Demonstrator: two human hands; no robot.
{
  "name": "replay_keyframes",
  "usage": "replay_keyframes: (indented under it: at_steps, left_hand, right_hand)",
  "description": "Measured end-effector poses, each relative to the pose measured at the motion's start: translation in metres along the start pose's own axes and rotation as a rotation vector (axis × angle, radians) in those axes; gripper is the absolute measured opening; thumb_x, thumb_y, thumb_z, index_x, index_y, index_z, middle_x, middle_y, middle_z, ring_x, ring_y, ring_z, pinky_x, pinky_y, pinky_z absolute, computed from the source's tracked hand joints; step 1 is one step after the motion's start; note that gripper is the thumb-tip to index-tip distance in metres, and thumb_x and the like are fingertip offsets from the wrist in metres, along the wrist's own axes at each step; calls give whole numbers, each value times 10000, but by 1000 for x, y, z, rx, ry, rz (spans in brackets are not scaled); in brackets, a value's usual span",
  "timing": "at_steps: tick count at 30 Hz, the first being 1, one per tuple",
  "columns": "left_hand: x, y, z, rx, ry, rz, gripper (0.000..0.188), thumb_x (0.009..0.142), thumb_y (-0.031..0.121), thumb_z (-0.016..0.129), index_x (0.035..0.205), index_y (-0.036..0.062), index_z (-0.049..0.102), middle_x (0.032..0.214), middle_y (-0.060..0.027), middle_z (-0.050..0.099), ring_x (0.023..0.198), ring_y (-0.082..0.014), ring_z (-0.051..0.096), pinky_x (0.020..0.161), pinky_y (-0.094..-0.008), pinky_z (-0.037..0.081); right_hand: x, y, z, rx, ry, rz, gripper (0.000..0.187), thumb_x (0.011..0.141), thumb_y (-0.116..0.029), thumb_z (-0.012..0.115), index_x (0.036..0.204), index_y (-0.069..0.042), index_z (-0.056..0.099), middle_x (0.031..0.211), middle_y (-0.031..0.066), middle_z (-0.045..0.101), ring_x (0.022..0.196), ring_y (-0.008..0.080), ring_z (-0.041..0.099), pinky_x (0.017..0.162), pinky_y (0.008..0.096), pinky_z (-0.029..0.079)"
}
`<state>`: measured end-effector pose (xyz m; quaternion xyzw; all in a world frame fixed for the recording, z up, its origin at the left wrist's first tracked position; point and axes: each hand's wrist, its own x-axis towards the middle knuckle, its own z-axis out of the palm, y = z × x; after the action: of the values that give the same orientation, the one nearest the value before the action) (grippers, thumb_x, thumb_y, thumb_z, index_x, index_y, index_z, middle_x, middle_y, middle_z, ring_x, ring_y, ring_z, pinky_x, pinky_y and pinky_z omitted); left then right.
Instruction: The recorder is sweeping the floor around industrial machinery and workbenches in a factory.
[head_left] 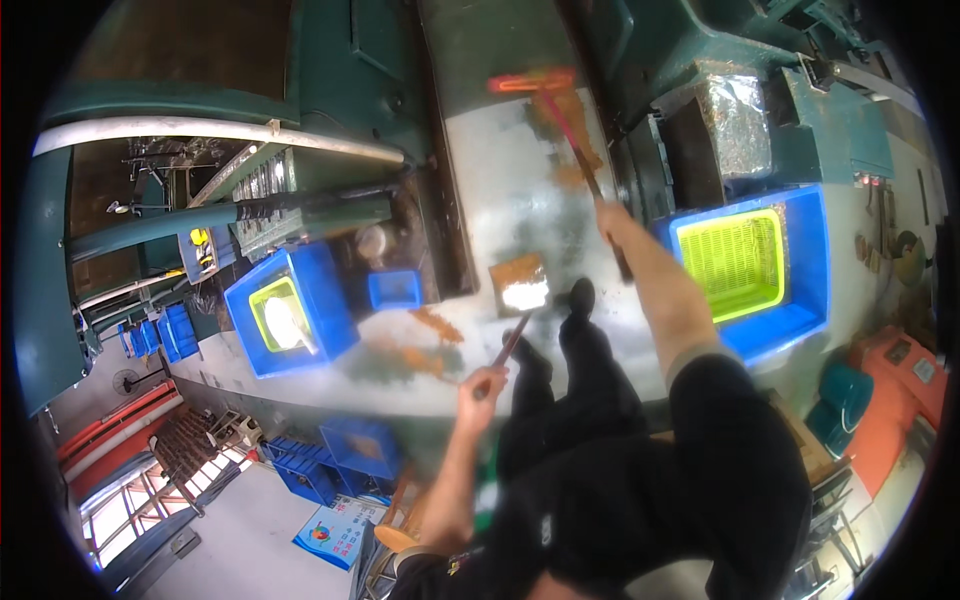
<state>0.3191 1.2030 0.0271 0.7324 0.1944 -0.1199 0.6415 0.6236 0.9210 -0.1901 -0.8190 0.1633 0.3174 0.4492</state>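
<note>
My right hand [620, 224] is wrapped round the long handle of a broom [570, 135], held out ahead of me. Its wide red-orange head [532, 81] reaches the far part of the floor, beside a brown patch [578, 125] of loose stuff like sawdust. Lower and to the left, my left hand [481, 388] is closed on the stick handle of a dustpan [520, 283]. The pan rests on the floor just ahead of my feet, bright with glare at its front and brown inside.
Green machines [355, 60] flank the aisle on both sides. Blue crates stand right [800, 290] and left [330, 310], each with a yellow-green basket inside. A small blue bin [395, 290] sits beside the left machine. More brown patches [415, 360] lie on the pale floor.
</note>
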Motion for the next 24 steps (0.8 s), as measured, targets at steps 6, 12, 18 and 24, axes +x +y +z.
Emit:
replay_keyframes:
  at_steps: [6,12,18,24]
  left_hand:
    - [2,15,-10,152,-35,-110,99,856,78,583,887,11,649,864,-58,659,724,-102,584,642,-245,447]
    - [-18,-14,-7,5,-12,-113,112,851,76,583,916,25,658,839,-50,655,712,-96,569,637,-239,441]
    - [-26,-23,-5,-2,-2,-169,108,851,66,582,918,29,658,830,-42,651,730,-94,572,638,-232,431]
    - [-15,5,-9,136,-90,-154,101,854,79,591,907,26,659,821,-42,648,736,-90,566,679,-237,448]
  right_hand:
    - [-88,51,24,-288,340,-49,590,897,-447,403,802,105,591,749,313,591,793,425,608,696,455,489]
    - [-47,-15,6,-325,251,5,590,888,-471,398,832,72,622,853,302,603,878,422,594,788,476,466]
    - [3,9,29,-114,160,49,580,890,-459,391,760,65,606,660,243,590,618,371,601,605,462,474]
    - [-88,78,48,25,170,281,574,897,-425,385,709,84,571,533,181,529,420,287,536,443,421,427]
